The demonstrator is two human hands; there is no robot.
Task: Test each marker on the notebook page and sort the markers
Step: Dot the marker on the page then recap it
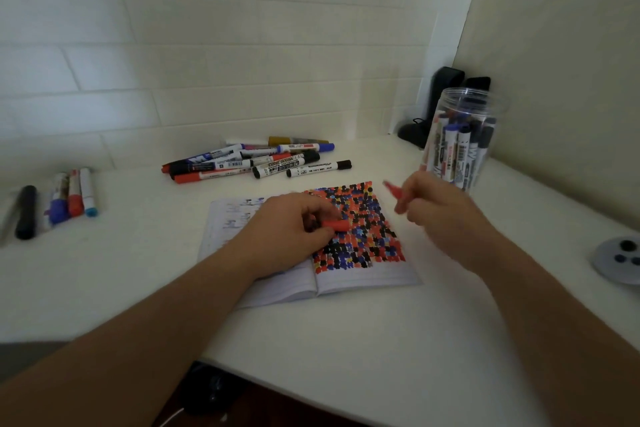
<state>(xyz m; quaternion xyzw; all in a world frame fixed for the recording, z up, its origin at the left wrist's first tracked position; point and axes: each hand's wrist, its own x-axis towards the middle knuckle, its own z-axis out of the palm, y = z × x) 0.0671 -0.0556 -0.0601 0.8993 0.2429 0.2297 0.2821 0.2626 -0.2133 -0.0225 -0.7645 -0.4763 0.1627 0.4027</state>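
Marker: where the right hand (437, 215) blurs at frame centre-right, we see the red marker (394, 191) pinched, tip aimed upper left, axis diagonal.
Cap: left hand (290, 225) grips the red cap (336, 225) over the notebook (363, 274).

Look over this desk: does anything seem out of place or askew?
Nothing looks damaged or spilled. The markers behind the notebook lie in a loose, crisscrossed pile, unlike the neater row at far left and those standing in the jar.
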